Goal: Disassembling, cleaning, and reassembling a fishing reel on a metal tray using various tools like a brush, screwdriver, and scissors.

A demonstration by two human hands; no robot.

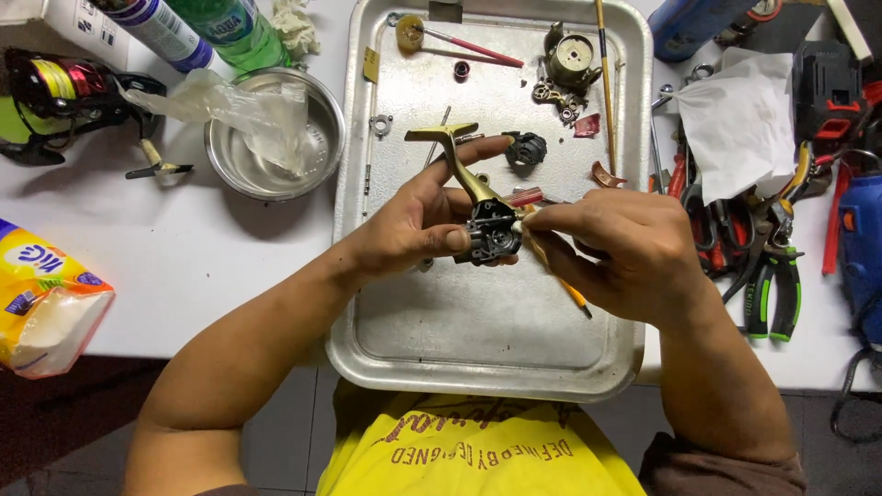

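Your left hand (pixel 418 225) grips the gold-and-black metal fishing reel body (pixel 482 216) above the dented silver metal tray (pixel 478 321) on the white worktop (pixel 184 257); your right hand (pixel 611 253) pinches a thin orange-tipped stick (pixel 574 294) against it, fingers closed

Clutter around the metal tray (pixel 354 303) on the white bench (pixel 184 266)
A steel bowl (pixel 317 161) holds crumpled plastic; green-handled pliers (pixel 774 294) lie right, a yellow tissue pack (pixel 41 303) left, bottles (pixel 230 28) behind.

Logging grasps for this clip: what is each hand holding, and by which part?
The left hand holds the gold reel body by its dark gear housing, index finger along the stem. The right hand pinches a thin orange-tipped tool near its working end, against the housing.
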